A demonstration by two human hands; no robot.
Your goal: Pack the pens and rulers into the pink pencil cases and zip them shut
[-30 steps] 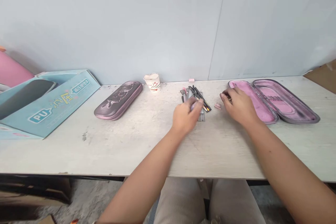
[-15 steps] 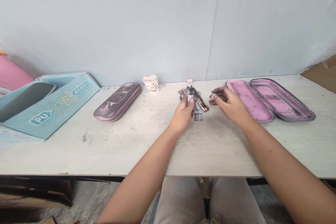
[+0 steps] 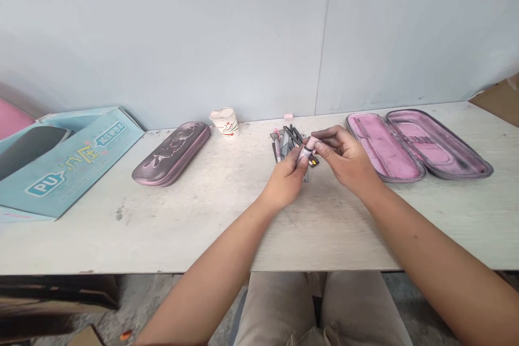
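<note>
My left hand [image 3: 287, 177] is closed around a small pale pink tube with a dark band [image 3: 305, 154], its kind unclear. My right hand [image 3: 344, 158] pinches a small pale pink cap [image 3: 313, 143] at the tube's upper end, and the two parts meet or nearly meet. Beyond my fingers, on the tabletop, lies a loose pile of black pens [image 3: 292, 134], a pink pen [image 3: 277, 143] and clear rulers [image 3: 286, 146], partly hidden by my hands. A pink eraser [image 3: 288, 117] rests behind the pile.
An open pencil case with pink lining [image 3: 395, 154] lies to the right. Leftward are a closed dark pencil case [image 3: 172, 152], a paper cup [image 3: 225, 123] and a blue carton [image 3: 85, 165]. A grey wall [image 3: 227, 32] backs the table [image 3: 194, 227]. Brown cardboard [image 3: 497, 98] stands far right.
My right hand has moved left with the cap, up to the tube in my left hand. The tube has come slightly right and now tilts. The camera view has shifted slightly.
</note>
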